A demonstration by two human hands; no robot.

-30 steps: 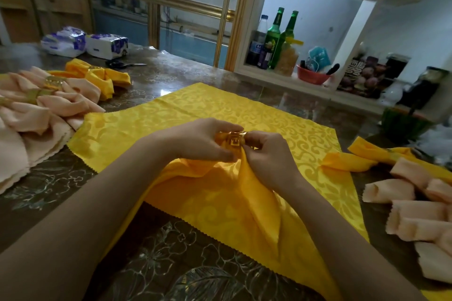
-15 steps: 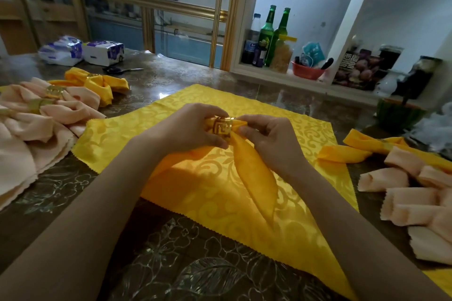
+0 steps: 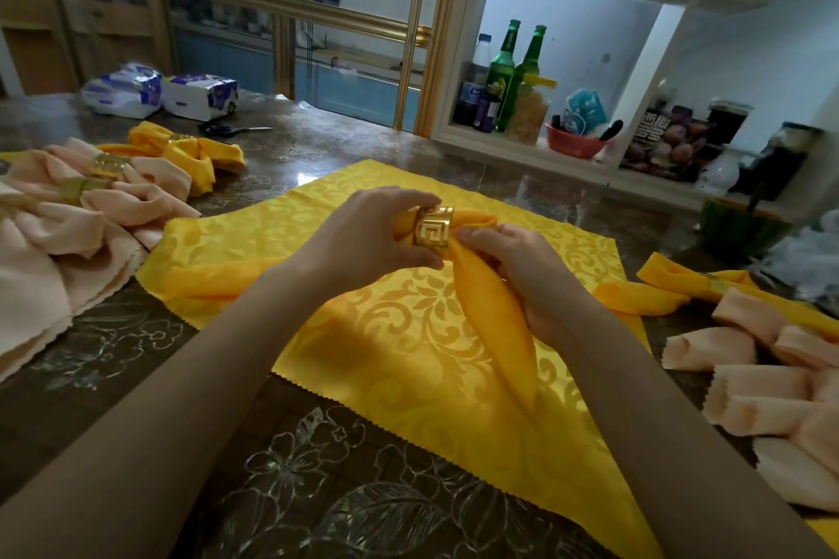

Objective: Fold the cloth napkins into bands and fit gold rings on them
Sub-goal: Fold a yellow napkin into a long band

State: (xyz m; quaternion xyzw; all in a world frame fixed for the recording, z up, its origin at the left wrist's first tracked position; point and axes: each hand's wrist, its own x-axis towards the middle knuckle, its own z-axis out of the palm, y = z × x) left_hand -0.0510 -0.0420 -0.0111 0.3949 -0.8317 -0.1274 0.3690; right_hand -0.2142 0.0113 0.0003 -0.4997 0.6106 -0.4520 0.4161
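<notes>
A gold ring [image 3: 433, 231] with a square-spiral cut-out sits around a yellow napkin band [image 3: 492, 322] at mid-table. My left hand [image 3: 363, 243] holds the ring between thumb and fingers. My right hand [image 3: 522, 272] grips the folded band just right of the ring, and one end of the band hangs down toward me. The other end runs left under my left arm. Under both lies a flat yellow patterned napkin [image 3: 408, 359] spread on the table.
Ringed peach napkins [image 3: 91, 195] and a ringed yellow napkin [image 3: 181, 150] lie at the left. Rolled peach napkins [image 3: 767, 377] and a yellow one [image 3: 690, 286] lie at the right. Scissors [image 3: 231, 130] and tissue packs [image 3: 159, 91] sit at the back; bottles [image 3: 513, 73] stand on a shelf.
The loose yellow cloth has been gathered into a narrow band through the ring. The ring now faces me, and both hands have risen slightly with it.
</notes>
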